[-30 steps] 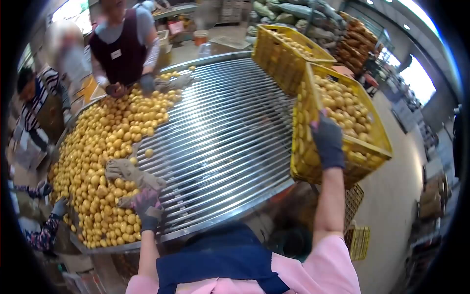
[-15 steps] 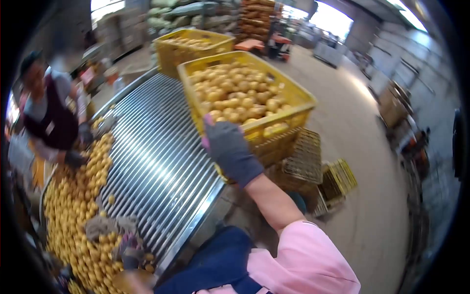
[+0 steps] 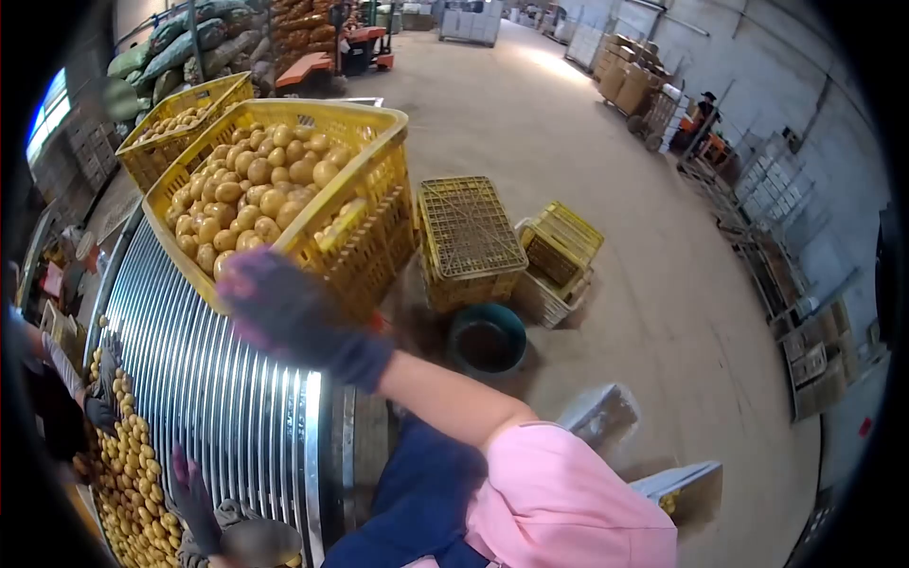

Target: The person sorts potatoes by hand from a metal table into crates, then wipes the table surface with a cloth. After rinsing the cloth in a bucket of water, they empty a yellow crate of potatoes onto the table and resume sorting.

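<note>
At the bottom of the view, beside your navy apron (image 3: 417, 492), your left hand (image 3: 196, 511) is gloved, its fingers pointing away from you next to the loose potatoes (image 3: 133, 483) and a grey cloth (image 3: 241, 516); blur and the low angle mean I cannot tell whether it holds anything. Your right hand (image 3: 298, 317), gloved and blurred, reaches to the near rim of the yellow crate (image 3: 365, 237). Its fingers overlap that rim, but I cannot tell whether they are closed on it.

Your view has swung to the right over the last second: the crate now sits left of centre, the loose potatoes have slid to the lower left edge, and much more floor shows. For the work in hand, that puts the crate in plain sight and leaves your left hand at the margin. The crate stands at the end of the metal roller table (image 3: 213, 388), well filled with potatoes.

Across the table, near its left edge, is a co-worker's gloved hand (image 3: 99, 414). Beyond your crate stands a second yellow crate (image 3: 142, 168); on the floor to the right are a dark green tub (image 3: 518, 331) and stacked crates (image 3: 473, 227). Farther back are piled sacks (image 3: 180, 57) and brown cartons (image 3: 630, 80).
</note>
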The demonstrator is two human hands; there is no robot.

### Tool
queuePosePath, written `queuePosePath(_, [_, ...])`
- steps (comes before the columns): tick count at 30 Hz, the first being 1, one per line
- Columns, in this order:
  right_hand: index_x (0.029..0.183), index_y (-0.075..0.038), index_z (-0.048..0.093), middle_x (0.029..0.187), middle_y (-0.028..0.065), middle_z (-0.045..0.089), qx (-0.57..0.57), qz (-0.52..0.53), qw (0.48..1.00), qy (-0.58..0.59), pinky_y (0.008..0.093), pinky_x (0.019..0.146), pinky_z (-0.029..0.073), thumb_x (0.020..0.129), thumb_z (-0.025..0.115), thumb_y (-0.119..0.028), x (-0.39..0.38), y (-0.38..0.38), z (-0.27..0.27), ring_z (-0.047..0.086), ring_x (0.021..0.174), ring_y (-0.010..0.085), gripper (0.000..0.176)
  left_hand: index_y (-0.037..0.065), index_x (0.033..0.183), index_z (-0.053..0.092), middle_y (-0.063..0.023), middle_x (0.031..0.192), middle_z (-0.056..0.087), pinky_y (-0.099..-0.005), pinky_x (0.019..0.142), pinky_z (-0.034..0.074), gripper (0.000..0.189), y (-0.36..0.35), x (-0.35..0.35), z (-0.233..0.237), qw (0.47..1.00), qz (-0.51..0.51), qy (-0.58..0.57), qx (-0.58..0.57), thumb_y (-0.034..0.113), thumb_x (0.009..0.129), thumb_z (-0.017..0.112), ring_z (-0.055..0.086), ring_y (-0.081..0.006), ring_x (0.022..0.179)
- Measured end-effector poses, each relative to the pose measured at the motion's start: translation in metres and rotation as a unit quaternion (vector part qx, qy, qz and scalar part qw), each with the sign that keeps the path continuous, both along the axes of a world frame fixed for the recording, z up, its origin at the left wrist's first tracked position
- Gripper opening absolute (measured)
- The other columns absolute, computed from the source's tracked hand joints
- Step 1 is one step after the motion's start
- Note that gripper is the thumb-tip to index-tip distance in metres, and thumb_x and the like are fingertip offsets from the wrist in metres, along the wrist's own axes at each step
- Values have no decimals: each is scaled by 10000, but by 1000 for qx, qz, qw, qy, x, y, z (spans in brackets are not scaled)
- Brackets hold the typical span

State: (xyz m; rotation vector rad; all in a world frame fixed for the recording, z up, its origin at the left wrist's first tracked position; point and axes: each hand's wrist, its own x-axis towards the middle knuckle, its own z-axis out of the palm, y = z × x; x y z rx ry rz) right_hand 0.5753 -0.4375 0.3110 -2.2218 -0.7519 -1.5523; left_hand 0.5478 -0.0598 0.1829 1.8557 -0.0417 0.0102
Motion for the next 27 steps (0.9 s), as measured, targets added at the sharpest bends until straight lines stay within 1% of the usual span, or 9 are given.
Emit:
queuePosePath(3, [1039,-12,543,1001,70,576,197,-112,974,3,361,838,437,858,531,-70,-4,-112,-22,527,985,205,191,30,1403,273,-132,1440,310,-371,1075,265,548,-81,26,54,994,-61,-5,-91,318,962,427,306,-254,1326])
queuePosePath(6, [1229,-46,479,1150,52,524,668,66,739,60,268,899,394,925,467,-172,31,-247,-144,497,1038,150,330,97,1415,262,-137,1432,311,-431,1049,284,573,-152,56,97,968,-50,71,-234,398,951,412,350,-266,1289])
queuePosePath(7, [1247,-72,467,1197,39,514,651,-22,756,67,331,936,372,933,441,-259,38,-264,-182,477,1103,160,367,104,1404,284,-139,1425,320,-449,1034,295,578,-169,64,111,947,-57,92,-303,407,938,443,366,-255,1276])
queuePosePath(8, [1245,-87,463,1283,43,482,810,59,561,163,404,998,325,913,454,-346,36,-285,-218,430,1195,211,421,118,1375,316,-136,1369,385,-445,976,376,548,-188,77,112,942,-108,61,-311,361,917,491,415,-256,1227])
queuePosePath(9, [1274,-87,444,1227,74,523,744,450,449,203,379,992,355,929,465,-332,36,-325,-300,484,1131,206,423,123,1375,298,-132,1333,416,-421,949,417,558,-213,86,126,959,-97,44,-263,259,887,532,451,-262,1192])
queuePosePath(11, [1291,-53,417,1251,110,500,755,152,576,274,402,1013,342,925,440,-358,61,-279,-285,464,1161,231,477,123,1375,268,-125,1279,460,-384,915,470,637,-257,96,159,903,-22,170,-394,86,829,593,503,-269,1141])
queuePosePath(15, [1325,14,363,1299,182,454,546,105,767,320,447,1053,314,916,388,-410,90,-235,-277,425,1221,279,590,154,1431,172,-113,1322,430,-386,952,442,795,-253,97,142,921,-6,162,-353,0,776,594,479,-226,1176])
queuePosePath(26, [1330,6,367,1309,170,447,529,13,776,344,444,1050,317,922,366,-408,135,-245,-232,424,1220,270,581,136,1469,-24,-95,1488,138,-319,1086,200,1026,-218,96,108,989,-131,-72,1,74,729,685,139,-165,1352])
queuePosePath(27, [1330,5,367,1310,169,446,526,17,779,342,444,1050,317,923,364,-408,138,-245,-224,424,1220,269,581,140,1467,-39,-96,1490,134,-326,1090,194,1029,-224,97,122,962,-89,129,-223,76,741,687,135,-163,1356])
